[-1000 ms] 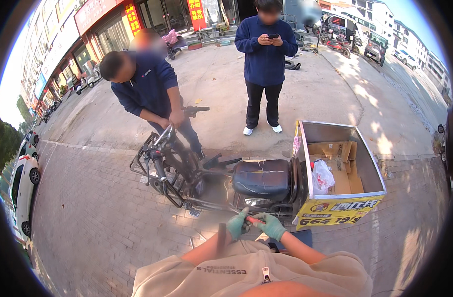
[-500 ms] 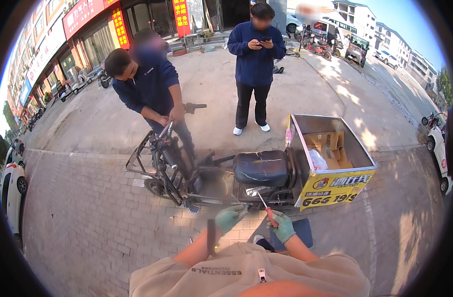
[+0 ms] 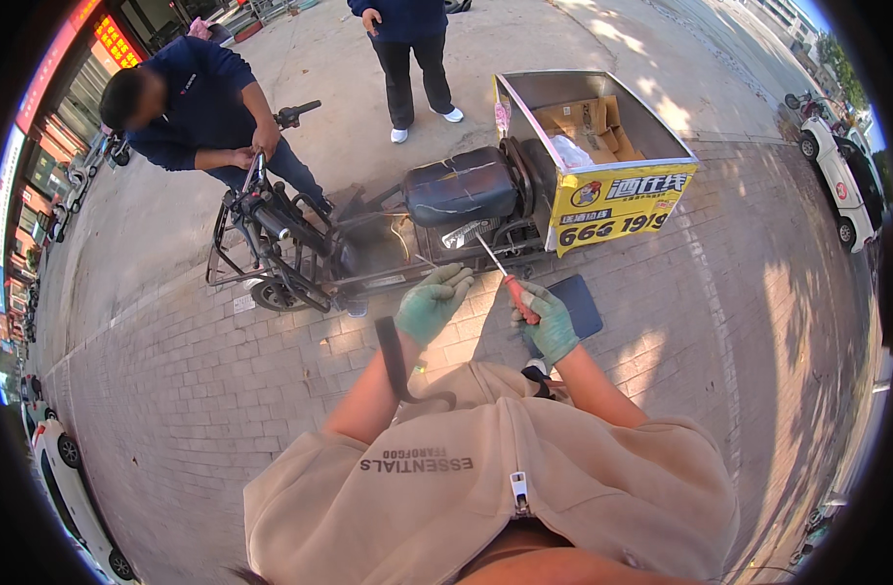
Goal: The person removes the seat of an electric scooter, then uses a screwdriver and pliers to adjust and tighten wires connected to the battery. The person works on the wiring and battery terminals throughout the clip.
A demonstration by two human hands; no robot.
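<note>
My right hand, in a green-palmed work glove, is closed around the red handle of a screwdriver. The screwdriver's metal shaft points up and left toward the side of an electric scooter, below its black seat. My left hand, gloved likewise, is beside the scooter's lower frame with its fingers together. A thin rod-like piece shows at its fingertips; what the hand holds, if anything, I cannot make out. A dark strap hangs by my left wrist.
A yellow-sided cargo box with cardboard inside sits on the scooter's rear. One person grips the handlebar; another stands behind. A dark flat panel lies on the paving near my right hand.
The view has tilted down and shifted right, so the scooter appears higher and further left. The screwdriver remains in my right hand. The standing person's phone is out of sight.
</note>
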